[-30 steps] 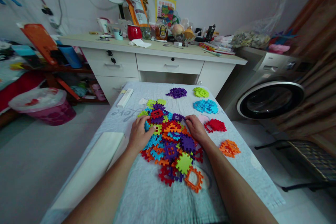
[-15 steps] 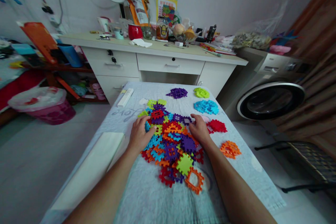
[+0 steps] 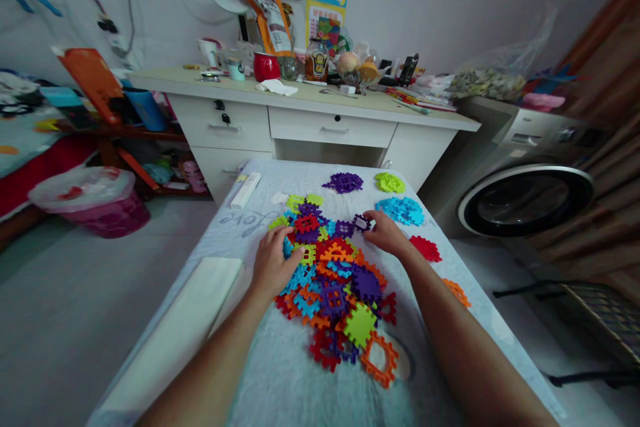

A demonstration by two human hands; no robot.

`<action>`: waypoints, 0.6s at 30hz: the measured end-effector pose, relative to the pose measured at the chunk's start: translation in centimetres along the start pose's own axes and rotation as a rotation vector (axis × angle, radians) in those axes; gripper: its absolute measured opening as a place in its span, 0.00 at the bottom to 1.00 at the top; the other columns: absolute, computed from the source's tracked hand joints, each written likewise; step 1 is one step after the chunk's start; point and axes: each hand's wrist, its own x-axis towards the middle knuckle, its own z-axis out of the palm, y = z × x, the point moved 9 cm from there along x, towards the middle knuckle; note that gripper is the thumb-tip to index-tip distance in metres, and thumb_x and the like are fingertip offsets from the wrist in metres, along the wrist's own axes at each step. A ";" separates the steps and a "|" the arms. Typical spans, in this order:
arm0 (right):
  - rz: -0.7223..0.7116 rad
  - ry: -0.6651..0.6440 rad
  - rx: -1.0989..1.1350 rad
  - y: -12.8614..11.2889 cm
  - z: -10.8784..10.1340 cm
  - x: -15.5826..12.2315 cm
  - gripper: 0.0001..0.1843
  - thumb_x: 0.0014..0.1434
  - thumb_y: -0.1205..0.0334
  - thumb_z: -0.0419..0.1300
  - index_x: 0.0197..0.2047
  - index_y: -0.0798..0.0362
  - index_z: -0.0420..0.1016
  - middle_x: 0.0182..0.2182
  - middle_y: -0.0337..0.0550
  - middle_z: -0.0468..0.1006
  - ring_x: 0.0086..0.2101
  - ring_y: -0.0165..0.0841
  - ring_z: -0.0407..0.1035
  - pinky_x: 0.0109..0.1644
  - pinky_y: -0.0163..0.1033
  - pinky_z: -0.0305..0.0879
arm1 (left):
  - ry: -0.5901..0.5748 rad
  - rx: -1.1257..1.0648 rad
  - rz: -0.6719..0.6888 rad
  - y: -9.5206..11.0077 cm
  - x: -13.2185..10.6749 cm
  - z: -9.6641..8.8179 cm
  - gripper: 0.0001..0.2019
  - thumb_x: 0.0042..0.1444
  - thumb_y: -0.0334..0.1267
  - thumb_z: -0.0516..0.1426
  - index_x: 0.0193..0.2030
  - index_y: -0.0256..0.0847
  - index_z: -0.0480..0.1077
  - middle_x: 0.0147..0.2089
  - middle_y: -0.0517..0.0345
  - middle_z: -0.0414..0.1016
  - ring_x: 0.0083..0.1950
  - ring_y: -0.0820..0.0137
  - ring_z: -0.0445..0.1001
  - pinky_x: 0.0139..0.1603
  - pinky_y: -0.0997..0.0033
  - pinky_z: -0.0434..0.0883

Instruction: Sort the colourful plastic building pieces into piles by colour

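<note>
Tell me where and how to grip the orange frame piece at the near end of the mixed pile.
Probably by the near rim of the orange frame piece, coming from the near right: that edge looks uncovered, while the lime piece crowds its far left corner, and the open middle leaves a rim to pinch.

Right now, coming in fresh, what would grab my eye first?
Probably the heap of multicoloured notched plastic pieces on the table, the left hand at its left edge and the right hand pinching a purple frame piece at its far right. Next, the single-colour piles along the table's far end and right side. Behind, an orange pouch tilts above the white desk.
</note>
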 end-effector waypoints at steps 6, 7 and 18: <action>0.074 0.113 0.013 -0.9 -1.4 4.9 0.16 0.52 0.69 0.60 0.46 0.55 0.73 0.40 0.44 0.78 0.34 0.31 0.71 0.43 0.37 0.65 | 0.001 0.018 0.007 0.0 0.1 0.0 0.20 0.54 0.44 0.57 0.54 0.42 0.68 0.57 0.48 0.69 0.61 0.57 0.66 0.65 0.52 0.62; 0.074 0.101 0.005 -1.1 -1.3 5.5 0.16 0.52 0.68 0.60 0.46 0.55 0.73 0.41 0.45 0.78 0.35 0.32 0.71 0.43 0.37 0.65 | 0.006 0.019 0.009 0.0 0.1 0.0 0.20 0.54 0.44 0.57 0.54 0.43 0.68 0.57 0.49 0.69 0.61 0.57 0.66 0.66 0.52 0.62; 0.027 -0.159 -0.140 -0.8 2.6 5.3 0.25 0.46 0.64 0.68 0.50 0.55 0.74 0.41 0.49 0.76 0.37 0.35 0.72 0.40 0.36 0.65 | 0.002 0.014 -0.008 -0.2 0.1 -0.1 0.21 0.54 0.44 0.57 0.55 0.44 0.68 0.57 0.49 0.68 0.61 0.57 0.66 0.65 0.51 0.62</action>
